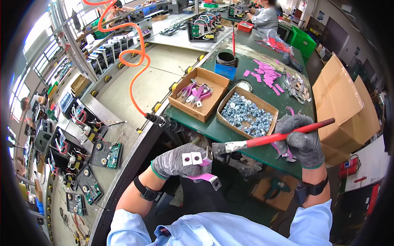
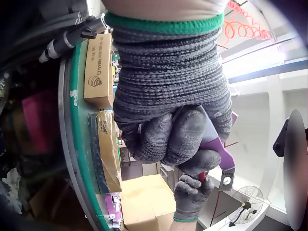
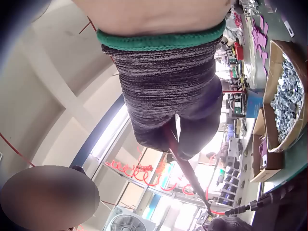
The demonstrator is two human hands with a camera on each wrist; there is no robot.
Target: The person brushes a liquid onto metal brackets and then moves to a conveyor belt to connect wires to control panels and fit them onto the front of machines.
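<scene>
Several metal brackets with purple coating [image 1: 202, 160] are gripped in my gloved left hand [image 1: 174, 160], their bare punched ends sticking out past the fingers. One purple bracket [image 2: 224, 156] juts beyond the curled fingers in the left wrist view. In my gloved right hand [image 1: 305, 143] I hold a paintbrush [image 1: 262, 140] by its red handle. Its dark bristles are right at the bracket ends beside the left hand. The brush handle [image 3: 187, 171] runs down from the right fist in the right wrist view.
On the green bench [image 1: 197, 125] sit a cardboard box [image 1: 186, 110] of purple brackets and another full of shiny fasteners [image 1: 246, 115]. Behind them stand a black pot [image 1: 226, 59], a second brush [image 1: 233, 39] and loose purple pieces [image 1: 266, 74]. An orange coiled hose [image 1: 133, 82] hangs left.
</scene>
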